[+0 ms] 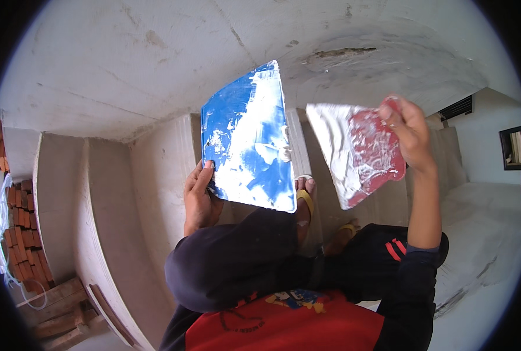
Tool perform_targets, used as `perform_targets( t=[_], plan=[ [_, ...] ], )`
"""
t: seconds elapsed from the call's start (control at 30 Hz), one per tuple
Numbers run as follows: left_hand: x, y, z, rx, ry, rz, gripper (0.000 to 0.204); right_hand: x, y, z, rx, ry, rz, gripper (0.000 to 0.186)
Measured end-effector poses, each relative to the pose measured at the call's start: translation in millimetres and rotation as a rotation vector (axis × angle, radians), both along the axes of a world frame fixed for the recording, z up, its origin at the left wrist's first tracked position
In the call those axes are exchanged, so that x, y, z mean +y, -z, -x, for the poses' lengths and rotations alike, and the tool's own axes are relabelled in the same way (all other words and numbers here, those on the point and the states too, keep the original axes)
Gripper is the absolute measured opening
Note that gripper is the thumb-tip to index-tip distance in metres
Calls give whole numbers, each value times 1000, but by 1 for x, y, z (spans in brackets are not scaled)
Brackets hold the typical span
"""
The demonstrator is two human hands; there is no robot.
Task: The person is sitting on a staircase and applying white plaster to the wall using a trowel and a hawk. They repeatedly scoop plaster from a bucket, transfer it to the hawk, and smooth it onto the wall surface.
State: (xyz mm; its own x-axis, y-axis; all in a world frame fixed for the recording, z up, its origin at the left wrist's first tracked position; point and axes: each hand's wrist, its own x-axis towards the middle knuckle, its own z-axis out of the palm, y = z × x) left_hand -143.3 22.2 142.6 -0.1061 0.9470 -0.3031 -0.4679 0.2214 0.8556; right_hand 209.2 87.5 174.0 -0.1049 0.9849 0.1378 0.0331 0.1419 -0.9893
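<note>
My left hand (200,198) grips a blue plastering board (228,111) by its left edge, thumb on the face and fingers hidden behind. White filler paste (263,140) is smeared thickly over the board's right part. In my right hand (411,131) is a red putty spreader (377,153), pinched at its upper right edge. A thick band of white paste coats the spreader's left edge, and thinner streaks cover its red face. Board and spreader are held apart, with a gap between them.
A grey-white wall (114,70) curves across the top, with a dark rough gap (345,52) in it. Concrete steps (111,193) run below. Stacked red bricks (23,234), wooden planks (61,313) and a pale hose (4,216) lie at the left. My sandalled foot (305,202) rests on a step.
</note>
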Motion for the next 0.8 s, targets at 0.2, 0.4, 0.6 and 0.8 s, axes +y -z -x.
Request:
perform_targets(
  t=[0.2,0.4,0.6,0.8],
  plan=[
    [2,-7,-11,46,50,-16,29,-18,-16,42,-635,323,-656,18],
    [-1,-14,-16,74,69,-26,35,-12,1,83,-683,160,-1028,24],
    [-4,-9,-17,85,-18,-64,36,-22,17,86,-816,67,-1038,29],
    [-5,-6,-13,59,4,-63,35,-29,24,82,-928,36,-1019,22]
  ],
)
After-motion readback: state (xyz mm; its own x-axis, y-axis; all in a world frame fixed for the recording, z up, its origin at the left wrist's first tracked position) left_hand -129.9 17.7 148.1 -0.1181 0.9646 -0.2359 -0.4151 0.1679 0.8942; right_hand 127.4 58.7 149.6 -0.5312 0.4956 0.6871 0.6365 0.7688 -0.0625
